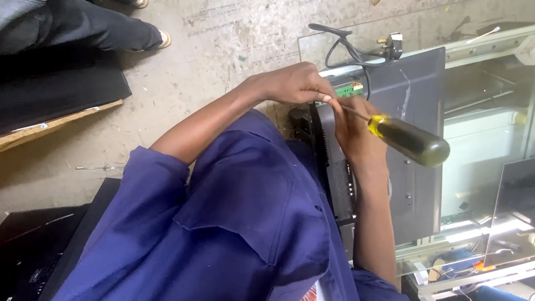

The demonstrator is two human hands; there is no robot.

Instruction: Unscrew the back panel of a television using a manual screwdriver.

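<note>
Left hand: the left hand (296, 84) is curled shut, fingertips pinching the metal shaft of the screwdriver (404, 138) near its tip.
Right hand: the right hand (357, 134) is wrapped around the shaft end of the same tool, fingers closed just below the yellow collar; the dark handle juts out past it to the right.
Screwdriver: held nearly level over the top edge of the flat-panel set (414, 99), tip pointing at the small green circuit board (348, 88) there.
Panel: grey back cover, standing on edge against the person's lap, with a black power cable and plug (366, 49) draped over its top.
Handling: I'd judge the tool stiff and light, best gripped by its thick handle; the panel looks broad, thin and fragile, safer held by its rim.
Nearby: another person's legs (98, 19) on the concrete floor (240, 19); a metal-framed glass desk (530, 96) to the right.
</note>
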